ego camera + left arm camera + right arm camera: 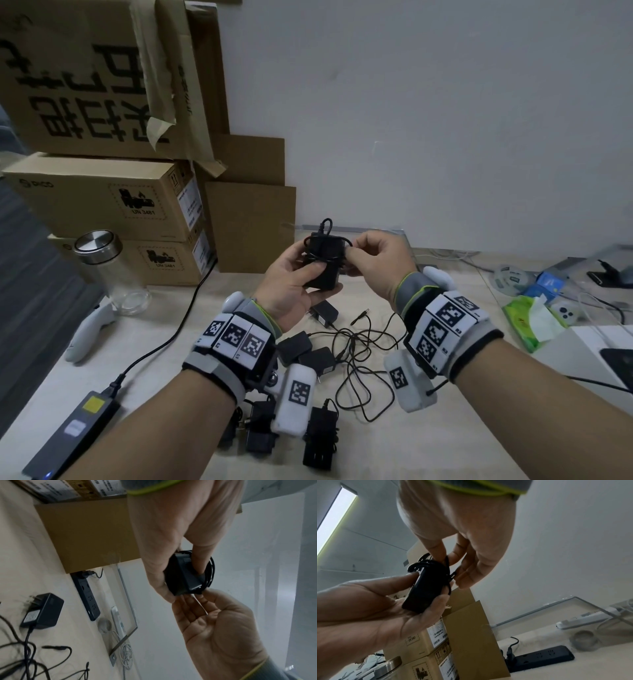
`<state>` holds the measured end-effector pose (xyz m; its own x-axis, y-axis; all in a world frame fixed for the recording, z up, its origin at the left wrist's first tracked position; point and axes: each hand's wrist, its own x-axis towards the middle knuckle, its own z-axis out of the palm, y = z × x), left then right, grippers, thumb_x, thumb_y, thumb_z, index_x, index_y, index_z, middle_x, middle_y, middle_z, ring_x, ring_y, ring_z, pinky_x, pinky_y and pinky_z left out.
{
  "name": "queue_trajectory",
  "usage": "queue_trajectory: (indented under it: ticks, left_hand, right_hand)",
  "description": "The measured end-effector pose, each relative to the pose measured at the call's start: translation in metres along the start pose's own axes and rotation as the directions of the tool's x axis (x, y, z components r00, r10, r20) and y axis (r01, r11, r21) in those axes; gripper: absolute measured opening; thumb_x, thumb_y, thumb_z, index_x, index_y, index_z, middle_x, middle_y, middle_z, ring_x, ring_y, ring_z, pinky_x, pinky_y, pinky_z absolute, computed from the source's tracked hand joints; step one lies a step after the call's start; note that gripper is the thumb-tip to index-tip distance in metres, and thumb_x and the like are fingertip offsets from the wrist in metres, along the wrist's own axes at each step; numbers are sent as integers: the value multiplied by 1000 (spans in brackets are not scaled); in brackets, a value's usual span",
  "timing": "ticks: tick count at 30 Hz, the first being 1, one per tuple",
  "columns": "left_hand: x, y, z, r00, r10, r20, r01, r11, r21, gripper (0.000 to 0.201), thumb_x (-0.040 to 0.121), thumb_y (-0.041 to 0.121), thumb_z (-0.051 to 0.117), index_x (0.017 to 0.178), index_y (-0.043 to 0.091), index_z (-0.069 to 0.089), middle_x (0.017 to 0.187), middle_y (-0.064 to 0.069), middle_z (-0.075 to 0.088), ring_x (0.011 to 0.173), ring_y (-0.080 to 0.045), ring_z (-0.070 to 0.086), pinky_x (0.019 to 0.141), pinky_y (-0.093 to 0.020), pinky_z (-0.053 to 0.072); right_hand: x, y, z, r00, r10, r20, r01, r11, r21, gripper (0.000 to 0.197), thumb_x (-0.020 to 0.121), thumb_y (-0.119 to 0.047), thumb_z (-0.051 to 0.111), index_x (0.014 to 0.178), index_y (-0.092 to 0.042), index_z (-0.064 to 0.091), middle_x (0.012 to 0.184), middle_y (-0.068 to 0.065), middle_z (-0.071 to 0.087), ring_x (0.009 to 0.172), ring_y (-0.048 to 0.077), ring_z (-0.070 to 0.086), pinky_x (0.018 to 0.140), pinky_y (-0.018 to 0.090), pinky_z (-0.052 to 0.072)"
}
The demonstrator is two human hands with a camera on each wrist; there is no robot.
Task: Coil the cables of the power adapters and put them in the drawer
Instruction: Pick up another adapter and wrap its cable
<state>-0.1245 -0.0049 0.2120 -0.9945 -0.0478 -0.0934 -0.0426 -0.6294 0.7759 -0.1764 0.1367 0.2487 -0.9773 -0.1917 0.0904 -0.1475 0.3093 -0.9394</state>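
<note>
Left grip [291, 284] wraps round the adapter [323, 263], held above the tabletop [171, 342]; right grip [376, 260], at its 3 o'clock, pinches the cable [447, 566] end against the wound turns — coiling looks nearly finished. Next: tuck the plug tip under a turn, then find the drawer — not in view. Loose adapters [308, 353] lie at 6 o'clock.

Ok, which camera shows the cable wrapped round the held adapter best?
The right wrist view: the cable loops show crossing the adapter, pinched by the right hand. The head view shows them small; the left wrist view shows loops only along one edge.
</note>
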Motion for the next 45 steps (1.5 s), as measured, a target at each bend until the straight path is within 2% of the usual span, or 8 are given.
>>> queue_trajectory:
  ticks: [10, 17, 25, 30, 33, 37, 42, 45]
  left_hand:
    - [4, -8, 1, 989, 150, 12, -150, 988, -44, 44, 78, -9, 56, 112, 19, 59, 105, -6, 68, 100, -22, 63, 82, -34, 54]
    - [3, -8, 5, 991, 136, 12, -135, 988, -79, 39, 88, -10, 50, 115, 18, 55, 96, -1, 73, 103, -27, 61, 94, -48, 47]
    - [2, -1, 9, 990, 140, -7, -140, 986, -87, 32, 91, -10, 49, 112, 14, 54, 107, -8, 66, 102, -28, 64, 83, -44, 57]
    - [3, 3, 7, 992, 122, 6, -122, 992, -19, 33, 88, -9, 52, 113, 11, 54, 109, -11, 64, 104, -29, 62, 84, -42, 57]
    - [3, 3, 7, 992, 128, -3, -128, 992, 18, 32, 88, -10, 51, 111, 12, 55, 108, -11, 64, 102, -27, 63, 87, -45, 54]
    - [3, -3, 10, 982, 183, -37, -176, 974, 146, 32, 89, -11, 53, 109, 14, 57, 103, -9, 67, 99, -26, 65, 85, -45, 56]
    - [2, -7, 14, 966, 246, -82, -210, 928, 306, 31, 90, -8, 57, 106, 18, 59, 79, 3, 74, 83, -16, 70, 83, -45, 57]
    - [1, -8, 12, 965, 247, -91, -210, 932, 294, 33, 89, -9, 56, 107, 18, 59, 84, 2, 73, 86, -18, 70, 85, -46, 56]
  right_hand:
    - [7, -4, 7, 970, 238, 40, -241, 944, 225, 20, 84, -1, 60, 67, -10, 51, 69, 13, 61, 62, 29, 67, 70, 40, 60]
    - [8, 5, 9, 985, 142, -95, -113, 959, 260, 17, 81, 5, 58, 76, -11, 61, 72, 12, 64, 63, 22, 63, 58, 30, 53]
    - [3, -8, 0, 991, 83, 106, -123, 877, 464, 14, 91, -1, 52, 92, 0, 66, 78, 13, 64, 67, 21, 62, 58, 28, 55]
    - [5, -9, 0, 999, 5, 47, -23, 917, 399, 12, 91, -16, 62, 102, -10, 65, 88, 10, 70, 73, 21, 67, 59, 30, 57]
    - [7, -11, 1, 999, -15, 30, 4, 942, 335, 13, 94, -14, 58, 84, -12, 66, 77, 9, 67, 68, 23, 65, 55, 30, 58]
    - [11, -7, 2, 998, -53, -25, 55, 993, 101, 25, 95, -28, 56, 71, -27, 64, 82, 16, 70, 70, 36, 70, 59, 51, 59]
    - [11, -5, 0, 1000, 15, -16, -15, 1000, 9, 25, 97, -35, 49, 77, -21, 55, 76, 14, 66, 61, 36, 69, 57, 54, 58]
    - [10, -4, 2, 999, 47, -4, -47, 999, 25, 25, 96, -37, 51, 80, -18, 57, 71, 13, 67, 62, 36, 70, 60, 55, 58]
